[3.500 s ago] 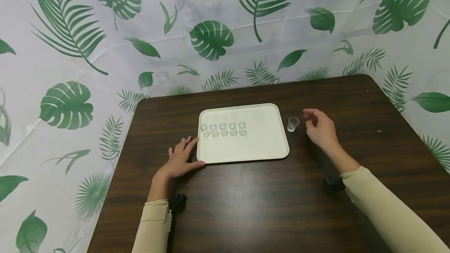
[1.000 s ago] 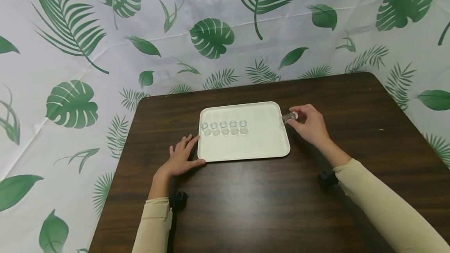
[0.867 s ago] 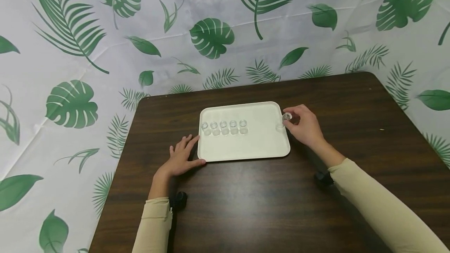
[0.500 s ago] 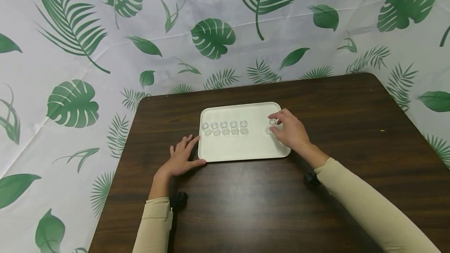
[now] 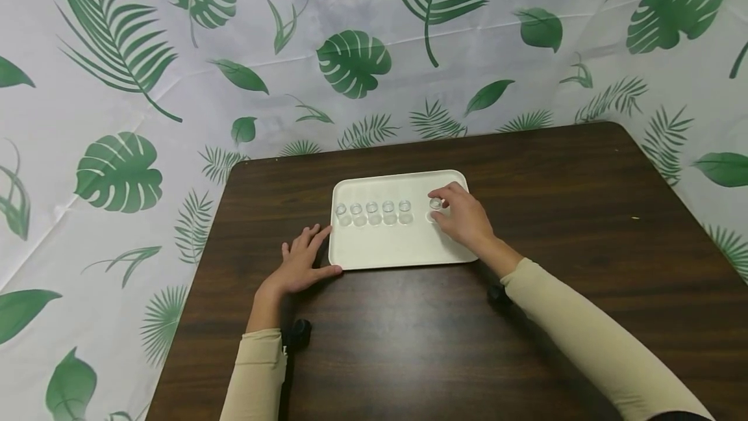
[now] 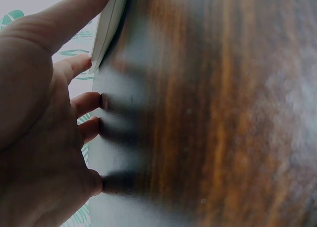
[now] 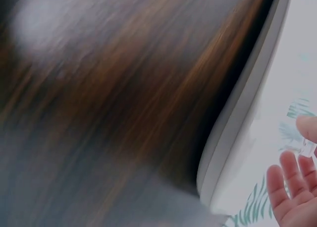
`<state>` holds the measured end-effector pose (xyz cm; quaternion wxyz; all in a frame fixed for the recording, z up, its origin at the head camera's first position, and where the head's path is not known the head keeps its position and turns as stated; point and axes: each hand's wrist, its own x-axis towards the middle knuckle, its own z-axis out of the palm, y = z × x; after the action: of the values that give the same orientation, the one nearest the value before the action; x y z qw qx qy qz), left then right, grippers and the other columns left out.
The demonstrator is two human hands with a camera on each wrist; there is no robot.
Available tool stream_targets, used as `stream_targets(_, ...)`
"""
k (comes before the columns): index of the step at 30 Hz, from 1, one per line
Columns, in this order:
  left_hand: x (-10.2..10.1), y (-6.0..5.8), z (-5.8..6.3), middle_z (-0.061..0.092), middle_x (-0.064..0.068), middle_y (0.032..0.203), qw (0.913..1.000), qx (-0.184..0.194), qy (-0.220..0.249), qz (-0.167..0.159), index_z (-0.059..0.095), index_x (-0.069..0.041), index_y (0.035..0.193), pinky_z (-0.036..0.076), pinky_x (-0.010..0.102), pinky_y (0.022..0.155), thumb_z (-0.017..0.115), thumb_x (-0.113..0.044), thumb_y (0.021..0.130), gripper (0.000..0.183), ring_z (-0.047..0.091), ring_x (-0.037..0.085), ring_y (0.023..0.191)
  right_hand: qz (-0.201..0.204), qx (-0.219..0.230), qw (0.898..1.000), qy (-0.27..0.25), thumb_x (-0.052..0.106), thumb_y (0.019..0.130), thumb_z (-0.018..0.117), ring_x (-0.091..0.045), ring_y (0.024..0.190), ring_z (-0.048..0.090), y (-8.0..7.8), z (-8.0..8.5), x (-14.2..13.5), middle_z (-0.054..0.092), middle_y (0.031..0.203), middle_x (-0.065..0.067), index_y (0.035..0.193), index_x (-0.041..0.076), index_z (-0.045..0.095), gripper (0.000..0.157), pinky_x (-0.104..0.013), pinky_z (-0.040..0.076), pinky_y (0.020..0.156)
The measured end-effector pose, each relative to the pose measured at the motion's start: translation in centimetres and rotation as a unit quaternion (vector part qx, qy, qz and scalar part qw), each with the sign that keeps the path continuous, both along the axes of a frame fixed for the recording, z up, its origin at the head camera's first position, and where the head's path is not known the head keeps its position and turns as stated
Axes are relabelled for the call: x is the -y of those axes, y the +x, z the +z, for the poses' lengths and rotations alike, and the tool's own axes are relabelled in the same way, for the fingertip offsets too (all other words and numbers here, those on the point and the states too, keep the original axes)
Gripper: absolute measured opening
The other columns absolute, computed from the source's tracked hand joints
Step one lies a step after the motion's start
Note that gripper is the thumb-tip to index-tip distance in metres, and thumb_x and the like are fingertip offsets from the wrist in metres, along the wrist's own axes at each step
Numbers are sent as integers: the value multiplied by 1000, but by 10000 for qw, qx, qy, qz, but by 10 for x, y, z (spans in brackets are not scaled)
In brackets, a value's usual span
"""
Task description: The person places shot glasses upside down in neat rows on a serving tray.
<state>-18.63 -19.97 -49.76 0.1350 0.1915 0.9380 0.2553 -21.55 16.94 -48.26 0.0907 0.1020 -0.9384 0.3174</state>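
Note:
Small clear shot glasses (image 5: 373, 214) stand in a row across the left half of a cream tray (image 5: 391, 249). My right hand (image 5: 465, 218) pinches another clear shot glass (image 5: 435, 204) between thumb and fingers, over the tray to the right of that row. In the right wrist view, only a sliver of this glass (image 7: 307, 148) shows between thumb and fingers at the edge. With fingers spread, my left hand (image 5: 299, 266) rests on the table, its index finger and thumb touching the tray's left side. The left wrist view shows fingertips (image 6: 86, 102) down at the tabletop.
The tray lies on a dark wood-grain table (image 5: 397, 343), toward its far side. A white cloth with green leaf prints (image 5: 350, 63) hangs behind the table and along its left. A tiny pale fleck (image 5: 635, 217) lies on the table at right.
My right hand has picked up the glass that stood right of the tray, turned it upright, and carried it left over the tray toward the row. My left hand has stayed in place.

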Motion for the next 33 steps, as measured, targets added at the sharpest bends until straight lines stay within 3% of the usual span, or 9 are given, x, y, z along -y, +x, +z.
stream_targets(19,2,0,-2,15,17,161,10000,-44,21,9,21,-24,158,-2,74,103,68,-58,85,93,5,42,147,183,-520,9977,-390,7,81,77,-22,90,62,-5,-7,22,61,106,-5,118,10,68,39,-42,47,79)
stream_targets(33,0,0,-1,14,16,162,10000,-13,72,25,21,-24,158,-2,73,104,69,-58,85,93,5,41,147,192,-326,9988,-326,15,83,77,-22,95,62,-4,-9,20,61,111,-6,124,10,64,43,-41,48,82)
